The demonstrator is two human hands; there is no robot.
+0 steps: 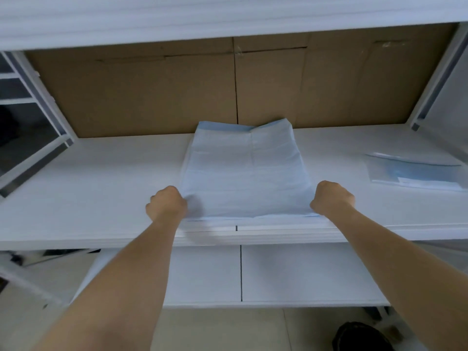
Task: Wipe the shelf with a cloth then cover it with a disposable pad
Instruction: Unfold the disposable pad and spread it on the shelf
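Note:
A pale blue-and-white disposable pad point(245, 171) lies partly folded on the white shelf point(101, 188), reaching from the shelf's front edge back to the cardboard wall. My left hand point(166, 202) grips the pad's near left corner with curled fingers. My right hand point(331, 200) grips the near right corner the same way. Both corners sit close to the shelf's front edge. The pad's far end is creased and slightly raised. No cloth is in view.
A clear plastic package point(415, 173) with blue contents lies on the shelf at the right. Brown cardboard point(152, 92) backs the shelf. Another shelf board point(228, 19) hangs above, and a lower shelf point(291, 274) sits below. A dark object point(359, 338) is on the floor.

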